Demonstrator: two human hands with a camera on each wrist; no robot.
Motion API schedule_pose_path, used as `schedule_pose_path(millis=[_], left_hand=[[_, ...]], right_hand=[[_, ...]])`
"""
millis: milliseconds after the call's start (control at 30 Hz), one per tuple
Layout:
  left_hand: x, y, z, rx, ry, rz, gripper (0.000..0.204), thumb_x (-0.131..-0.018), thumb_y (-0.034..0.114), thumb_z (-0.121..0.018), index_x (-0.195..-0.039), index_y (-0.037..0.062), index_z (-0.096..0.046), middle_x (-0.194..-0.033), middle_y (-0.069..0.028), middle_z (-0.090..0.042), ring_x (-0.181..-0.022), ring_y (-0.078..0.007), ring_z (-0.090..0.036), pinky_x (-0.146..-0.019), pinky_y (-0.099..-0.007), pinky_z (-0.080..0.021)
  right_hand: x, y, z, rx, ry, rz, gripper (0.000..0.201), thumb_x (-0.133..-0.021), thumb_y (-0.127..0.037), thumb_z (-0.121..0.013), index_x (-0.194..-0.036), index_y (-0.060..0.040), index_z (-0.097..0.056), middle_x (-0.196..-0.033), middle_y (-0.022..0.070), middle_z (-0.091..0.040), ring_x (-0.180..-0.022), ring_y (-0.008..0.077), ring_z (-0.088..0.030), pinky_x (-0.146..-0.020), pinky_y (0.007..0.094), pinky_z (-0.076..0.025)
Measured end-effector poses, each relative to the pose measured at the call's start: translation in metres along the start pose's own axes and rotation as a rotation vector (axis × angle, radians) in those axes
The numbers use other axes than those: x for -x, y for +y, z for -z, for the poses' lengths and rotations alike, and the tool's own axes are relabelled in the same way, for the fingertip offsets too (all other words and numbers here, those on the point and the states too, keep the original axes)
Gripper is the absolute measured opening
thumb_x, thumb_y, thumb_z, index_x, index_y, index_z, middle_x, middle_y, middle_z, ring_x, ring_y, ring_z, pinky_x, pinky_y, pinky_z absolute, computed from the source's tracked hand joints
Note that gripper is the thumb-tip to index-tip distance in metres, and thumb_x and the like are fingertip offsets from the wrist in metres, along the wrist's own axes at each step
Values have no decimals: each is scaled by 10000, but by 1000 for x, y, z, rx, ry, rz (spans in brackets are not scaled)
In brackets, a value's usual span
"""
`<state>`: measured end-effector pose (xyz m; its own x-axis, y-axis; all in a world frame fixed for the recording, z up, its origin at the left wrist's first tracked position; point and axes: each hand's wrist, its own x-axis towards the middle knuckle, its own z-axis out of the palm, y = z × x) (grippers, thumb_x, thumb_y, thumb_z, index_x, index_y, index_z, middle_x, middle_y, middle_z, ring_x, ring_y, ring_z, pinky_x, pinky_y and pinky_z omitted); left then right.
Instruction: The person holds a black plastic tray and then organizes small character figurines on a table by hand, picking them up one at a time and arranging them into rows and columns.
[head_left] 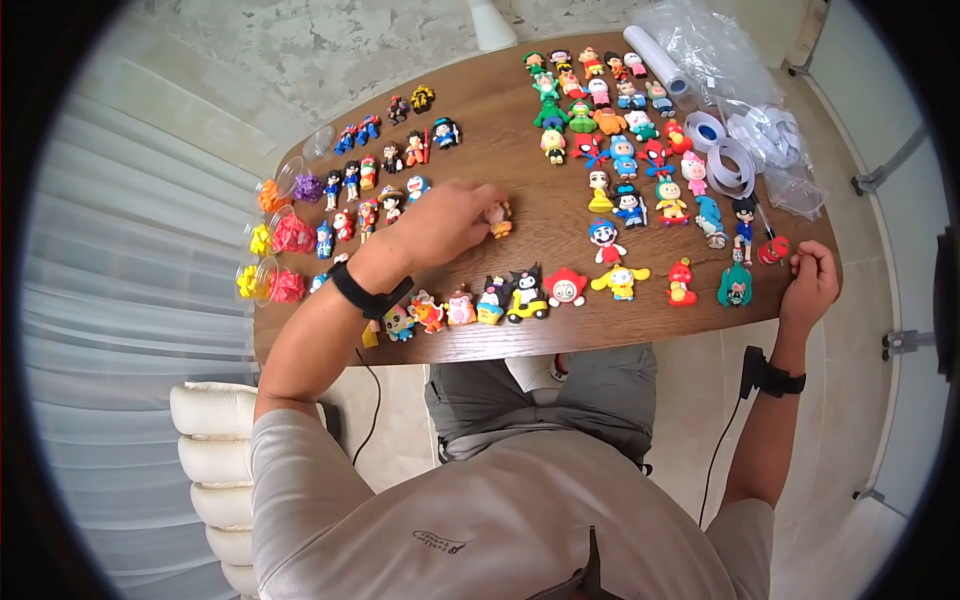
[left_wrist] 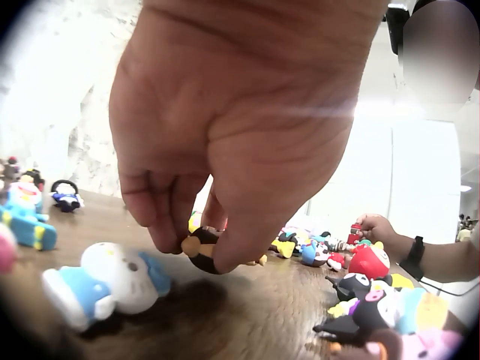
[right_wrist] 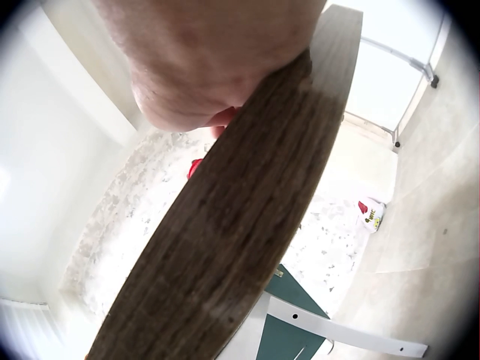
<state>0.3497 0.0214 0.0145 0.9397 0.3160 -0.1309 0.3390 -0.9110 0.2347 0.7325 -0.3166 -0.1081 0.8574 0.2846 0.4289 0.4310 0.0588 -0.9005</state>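
Note:
My left hand (head_left: 450, 222) reaches over the middle of the table and pinches a small toy figurine (head_left: 499, 222) between thumb and fingertips. In the left wrist view that figurine (left_wrist: 204, 253) shows a dark brown, rounded part, low over the wood; the fingers hide the rest. A white cat figurine in blue (left_wrist: 112, 281) lies beside it. At the table's right edge rests my right hand (head_left: 815, 280), fingers loosely curled with nothing seen in them. A red toy (head_left: 773, 250) is just beside its fingertips.
Rows of figurines (head_left: 624, 157) fill the table's right half, with more in rows at left and along the front edge. Plastic cups of colored pieces (head_left: 293, 232) line the left edge. A white roll (head_left: 657, 62), ribbon and clear plastic bags (head_left: 715, 50) lie at back right.

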Motion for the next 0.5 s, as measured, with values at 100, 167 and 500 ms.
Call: schedule_pose_path(millis=[100, 167, 500], left_hand=[[-26, 10, -5, 31, 111, -53, 427, -852, 131, -712, -1264, 110, -604, -1127, -160, -648, -1083, -363, -629, -910, -439, -521], [-44, 12, -11, 6, 192, -126, 416, -863, 138, -704, -1267, 122, -605, -1143, -153, -644, -1088, -360, -626, -909, -438, -522], [-76, 14, -25, -82, 228, -152, 418, -867, 127, -690, -1276, 143, -602, -1148, -134, -627, -1124, -350, -590, -965, -447, -488]], right_hand=[[0, 2, 0, -3, -1, -10, 159, -944, 18, -516, -945, -10, -672, -861, 6, -630, -748, 60, -563, -649, 201, -426], [0, -1, -1, 6, 7, -10, 158, -943, 19, -516, -945, -9, -671, -855, 4, -628, -744, 59, -562, -643, 199, -421], [1, -8, -3, 11, 22, 0, 157, -945, 19, -521, -951, -11, -676, -841, 3, -626, -733, 51, -551, -638, 197, -420]])
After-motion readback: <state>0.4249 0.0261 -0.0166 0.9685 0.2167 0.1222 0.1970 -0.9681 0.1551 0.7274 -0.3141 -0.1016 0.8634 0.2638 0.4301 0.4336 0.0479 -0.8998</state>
